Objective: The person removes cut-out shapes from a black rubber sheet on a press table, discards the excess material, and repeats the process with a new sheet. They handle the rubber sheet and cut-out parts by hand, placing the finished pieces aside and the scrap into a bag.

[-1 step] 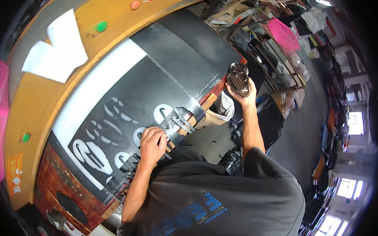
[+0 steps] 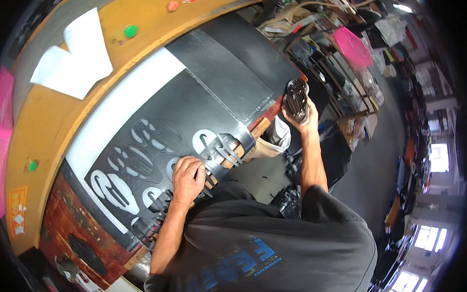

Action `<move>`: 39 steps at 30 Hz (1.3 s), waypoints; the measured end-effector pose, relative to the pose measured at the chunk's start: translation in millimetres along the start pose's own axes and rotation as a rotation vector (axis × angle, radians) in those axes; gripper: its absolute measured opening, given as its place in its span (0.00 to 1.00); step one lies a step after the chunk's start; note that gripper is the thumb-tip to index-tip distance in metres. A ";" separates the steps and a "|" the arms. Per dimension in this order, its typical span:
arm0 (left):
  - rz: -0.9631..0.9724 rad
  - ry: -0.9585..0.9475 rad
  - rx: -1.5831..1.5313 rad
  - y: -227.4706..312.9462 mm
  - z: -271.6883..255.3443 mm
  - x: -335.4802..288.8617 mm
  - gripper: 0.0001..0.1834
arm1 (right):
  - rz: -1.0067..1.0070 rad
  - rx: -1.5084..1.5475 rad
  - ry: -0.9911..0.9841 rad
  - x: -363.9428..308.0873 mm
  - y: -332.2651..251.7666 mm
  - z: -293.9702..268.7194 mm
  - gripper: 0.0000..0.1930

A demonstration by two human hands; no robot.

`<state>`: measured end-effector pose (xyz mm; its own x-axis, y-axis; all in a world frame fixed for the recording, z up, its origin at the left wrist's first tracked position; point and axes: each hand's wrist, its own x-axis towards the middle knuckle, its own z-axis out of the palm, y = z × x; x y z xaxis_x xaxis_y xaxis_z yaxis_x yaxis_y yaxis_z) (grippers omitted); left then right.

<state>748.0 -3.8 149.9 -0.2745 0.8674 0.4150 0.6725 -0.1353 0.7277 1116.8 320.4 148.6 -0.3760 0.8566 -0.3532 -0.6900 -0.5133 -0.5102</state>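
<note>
My right hand (image 2: 305,116) is raised at the right of the work table, closed round a dark, shiny cutting die (image 2: 295,99) shaped like a shoe sole, with inner blades showing. My left hand (image 2: 189,177) lies at the near edge of a black sheet (image 2: 213,92), its fingers curled and close together. What is under those fingers is hidden. Around it are sole-shaped and slotted cut-outs, some showing the white board (image 2: 154,79) beneath. Cut strips (image 2: 228,148) of the sheet hang over the near edge, right of my left hand.
A yellow machine beam (image 2: 96,112) with green buttons and a white paper (image 2: 76,61) arches over the far side. At the right stands a cluttered rack (image 2: 344,80) with a pink sheet (image 2: 352,46). A pale sack (image 2: 274,139) hangs below the table edge.
The die in my right hand has tilted, so its upper ring no longer shows apart from the sole shape. My left hand stays in place. The view has shifted slightly.
</note>
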 end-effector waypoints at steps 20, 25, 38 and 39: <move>-0.038 0.212 0.194 -39.5 -29.5 -6.2 0.05 | -0.661 -2.115 -0.925 40.9 223.7 202.4 0.30; -0.040 0.159 0.152 -41.0 -36.5 -1.2 0.06 | -0.760 -1.787 -0.757 53.8 199.5 192.3 0.29; 0.044 0.107 0.496 -6.6 22.4 -65.2 0.08 | -0.746 -1.763 -0.608 -3.6 179.4 150.0 0.39; 0.059 0.140 0.511 -6.5 27.7 -69.2 0.09 | -0.719 -1.751 -0.562 -9.5 174.9 138.5 0.38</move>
<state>781.6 -49.6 101.4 -0.2922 0.7883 0.5415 0.9288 0.0989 0.3571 914.0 229.7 171.3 -0.7154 0.6304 0.3013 0.3502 0.6967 -0.6261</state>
